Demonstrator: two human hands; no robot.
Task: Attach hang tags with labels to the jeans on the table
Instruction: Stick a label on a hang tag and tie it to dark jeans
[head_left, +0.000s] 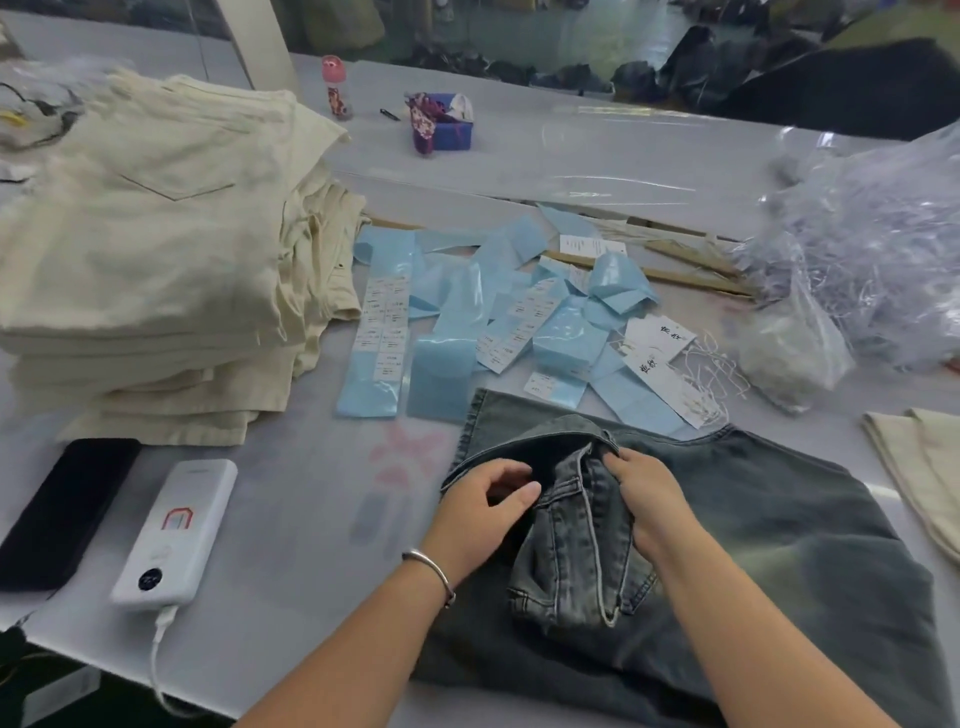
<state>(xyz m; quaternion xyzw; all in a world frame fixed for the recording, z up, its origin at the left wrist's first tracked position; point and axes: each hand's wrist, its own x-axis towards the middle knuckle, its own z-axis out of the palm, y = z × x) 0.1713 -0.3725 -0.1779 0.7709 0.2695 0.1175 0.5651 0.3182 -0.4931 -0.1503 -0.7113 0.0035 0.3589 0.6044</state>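
Fingers of the right hand (641, 499) pinched the folded waistband of the grey jeans (727, 545) at six o'clock; the left hand (483, 512) curled loosely, gripping nothing. Apparently exposing the waistband; next, fetching a hang tag (658, 335) from one o'clock

View: single, head-worn, wide-angle. Position: above the near edge of the counter (291, 525), at the wearer's own standpoint. Facing: forward and down across the counter toward its far side. Nearness: close; both forearms enter from the bottom edge, the left hand (480, 512) and right hand (649, 499) sit just below centre frame. Reach: far background at the top, blurred. Distortion: straight counter edges bow toward the frame's sides. Shared coverage: one view only.
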